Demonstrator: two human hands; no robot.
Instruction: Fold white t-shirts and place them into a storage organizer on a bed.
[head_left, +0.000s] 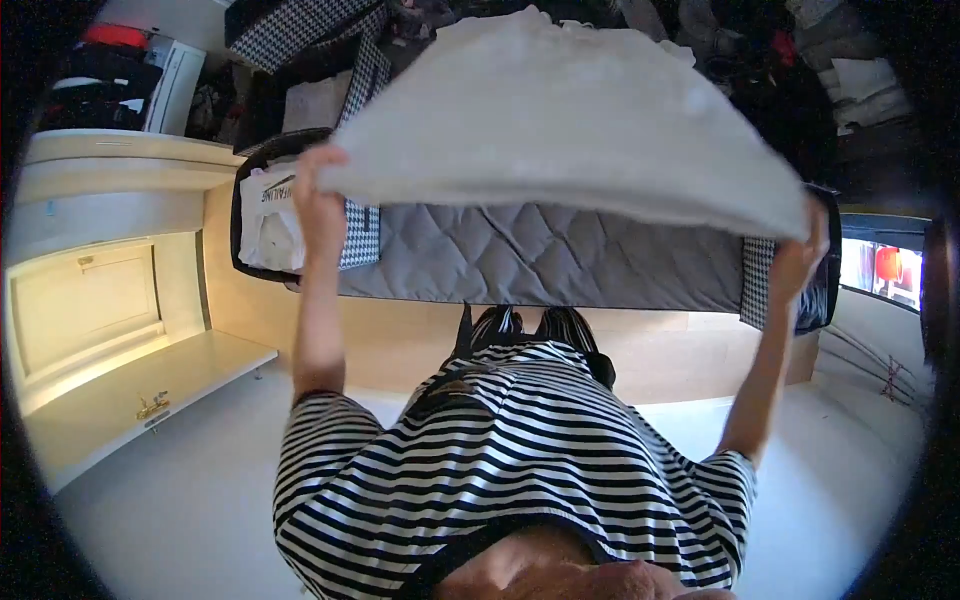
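A large white piece of fabric (570, 120), perhaps a garment, spreads between my hands, its near edge pulled nearly taut and its far part billowing away. My left hand (321, 180) grips one near corner, above a houndstooth-patterned storage box (361, 238) with folded white clothing (271, 232) in it. The opposite corner is in my right hand (799, 251), beside another houndstooth box (756, 274). Below the fabric lies a grey quilted cover (540, 255). The fabric hides whatever is directly behind it.
Further houndstooth boxes (300, 34) stand at the back left. Dark piled clothes (780, 105) and folded light clothes (862, 90) lie at the back right. On the left are a pale cabinet door (82, 307) and a low open panel with a brass latch (154, 405). A lit screen (889, 271) glows at right.
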